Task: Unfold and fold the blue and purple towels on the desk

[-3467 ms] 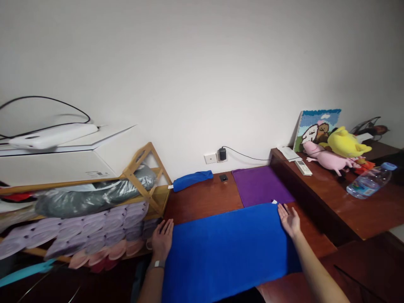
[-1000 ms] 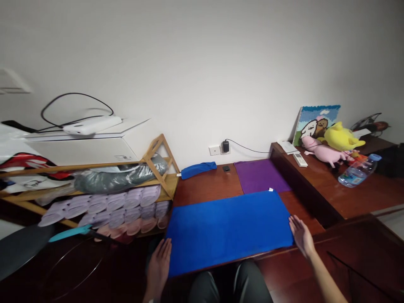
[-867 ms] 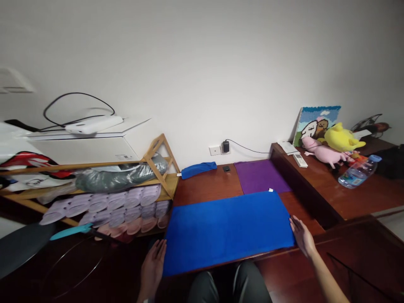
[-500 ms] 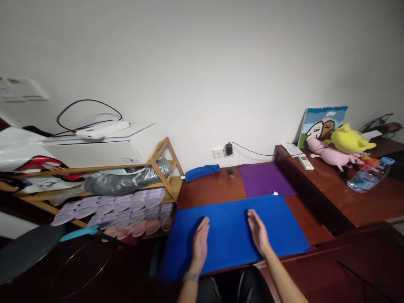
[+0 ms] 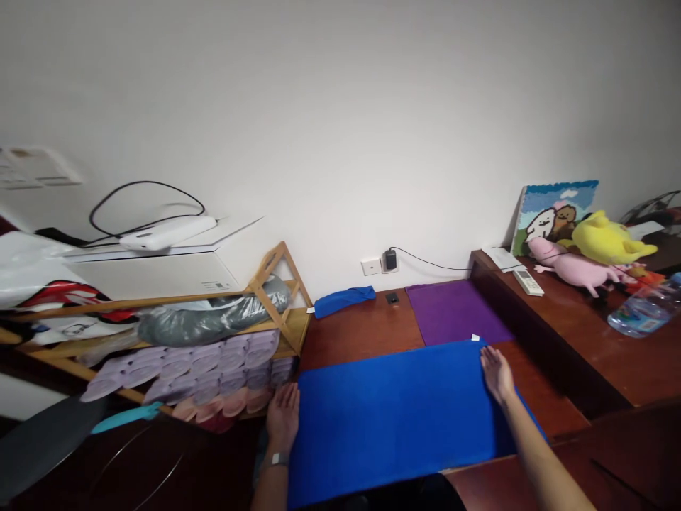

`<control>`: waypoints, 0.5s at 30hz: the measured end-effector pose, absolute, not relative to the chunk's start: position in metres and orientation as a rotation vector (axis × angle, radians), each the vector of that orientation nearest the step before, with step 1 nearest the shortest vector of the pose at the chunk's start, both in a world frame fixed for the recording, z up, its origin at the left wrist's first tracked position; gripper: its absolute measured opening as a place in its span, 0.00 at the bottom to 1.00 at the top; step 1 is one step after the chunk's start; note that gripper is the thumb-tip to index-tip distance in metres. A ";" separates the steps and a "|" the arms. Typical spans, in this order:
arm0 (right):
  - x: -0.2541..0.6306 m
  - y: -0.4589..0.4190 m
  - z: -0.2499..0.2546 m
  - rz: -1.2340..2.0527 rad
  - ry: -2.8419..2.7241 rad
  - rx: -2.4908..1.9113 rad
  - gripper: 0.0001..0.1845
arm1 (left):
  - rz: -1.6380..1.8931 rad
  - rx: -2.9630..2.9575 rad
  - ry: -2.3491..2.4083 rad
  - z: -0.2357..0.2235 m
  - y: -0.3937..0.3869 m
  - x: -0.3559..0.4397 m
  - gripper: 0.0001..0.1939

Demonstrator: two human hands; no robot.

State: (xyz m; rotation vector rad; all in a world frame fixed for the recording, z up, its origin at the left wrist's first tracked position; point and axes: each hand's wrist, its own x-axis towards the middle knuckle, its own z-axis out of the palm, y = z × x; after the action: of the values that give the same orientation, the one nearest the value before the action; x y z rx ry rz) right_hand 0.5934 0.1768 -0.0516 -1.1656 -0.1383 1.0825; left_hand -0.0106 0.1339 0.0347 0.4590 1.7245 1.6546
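Note:
A large blue towel (image 5: pixel 394 415) lies spread flat on the dark wooden surface (image 5: pixel 356 333) in front of me. My left hand (image 5: pixel 284 419) rests flat with fingers apart at the towel's left edge. My right hand (image 5: pixel 496 372) lies flat on the towel's far right corner, beside a small white tag (image 5: pixel 475 338). Neither hand holds anything. A purple towel (image 5: pixel 455 311) lies flat just beyond the blue one, and a folded blue towel (image 5: pixel 343 300) sits by the wall.
A wooden rack (image 5: pixel 266 298) at the left holds rolled lilac and pink cloths (image 5: pixel 207 362) and a grey bag. A raised wooden ledge (image 5: pixel 574 333) at the right carries plush toys (image 5: pixel 590 248), a remote (image 5: pixel 528 281) and a water bottle (image 5: pixel 641 312). A charger (image 5: pixel 391 259) is plugged into the wall.
Half a second ago both hands lay flat on the middle of the blue towel. They have slid apart to its left edge and far right corner. My view has shifted slightly.

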 end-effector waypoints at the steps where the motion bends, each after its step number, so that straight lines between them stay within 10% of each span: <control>1: 0.613 0.174 -0.056 1.040 -0.111 -1.171 0.22 | 1.633 0.465 1.762 0.034 0.134 -0.014 0.23; 15: 0.633 0.211 -0.060 0.597 -0.963 -1.698 0.18 | 1.266 1.286 1.949 0.021 0.156 0.028 0.10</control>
State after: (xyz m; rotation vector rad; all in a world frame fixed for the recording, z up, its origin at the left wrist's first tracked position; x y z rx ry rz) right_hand 0.6330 0.2107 -0.0599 -1.6979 -0.9629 0.5970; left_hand 0.0282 0.1564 0.0213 1.2864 1.9493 1.2662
